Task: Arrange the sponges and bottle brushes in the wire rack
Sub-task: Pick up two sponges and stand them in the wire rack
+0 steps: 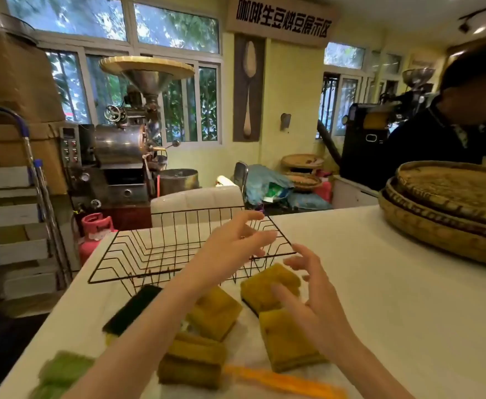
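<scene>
Both hands, left hand (236, 240) & right hand (312, 295), are held w/ fingers spread, nothing gripped, above sponges (270, 286) by wire rack (155, 251).

Both forearms are bare, no sleeves showing, and the left hand (230, 243) and right hand (313, 300) wear no gloves.

**Sponges, brush and rack on the white table**

I see the black wire rack (161, 249) upright at the table's far left edge, nothing visible inside it. Near it lie several yellow sponges: one (267, 285) just beside the rack's front, one (217, 312) to its left, one (289, 341) closer to me, and a pair stacked (192, 359) nearest. A dark scouring pad (133, 309) lies left of them. A blurred green sponge (60, 372) sits at the near left. An orange bottle brush (285, 383) lies flat along the near edge.
</scene>
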